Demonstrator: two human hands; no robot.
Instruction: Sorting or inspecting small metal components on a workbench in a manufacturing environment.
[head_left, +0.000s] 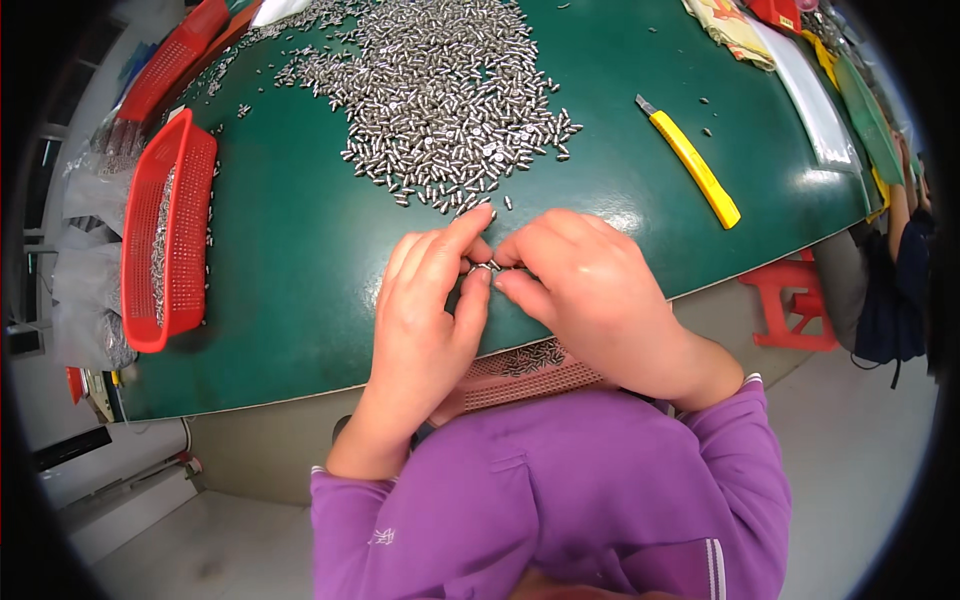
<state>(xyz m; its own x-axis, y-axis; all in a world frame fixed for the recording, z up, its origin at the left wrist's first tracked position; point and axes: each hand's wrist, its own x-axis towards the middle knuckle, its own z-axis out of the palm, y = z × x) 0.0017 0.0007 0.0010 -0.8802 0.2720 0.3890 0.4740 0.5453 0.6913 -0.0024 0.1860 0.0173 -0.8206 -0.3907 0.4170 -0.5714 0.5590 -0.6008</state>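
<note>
Close to the table's near edge, my hands meet fingertip to fingertip. My left hand [425, 290] is closed, with thumb and fingers pinching small silvery metal pieces [484, 267]. From the other side my right hand [590, 275] pinches at the same pieces with thumb and forefinger. How many pieces each hand holds is hidden by the fingers. Just beyond my fingertips spreads a large heap of small, pointed, silvery metal parts [435, 100] on the green table top [290, 270]. One loose part [508, 202] lies between the heap and my right hand.
At the left stands a red perforated basket [192, 235] with metal parts inside, near clear plastic bags [90, 275]. A yellow utility knife [695, 168] lies to the right, blade out. Below the table edge, a pinkish basket [530, 385] holds more parts. A red stool [790, 305] stands right.
</note>
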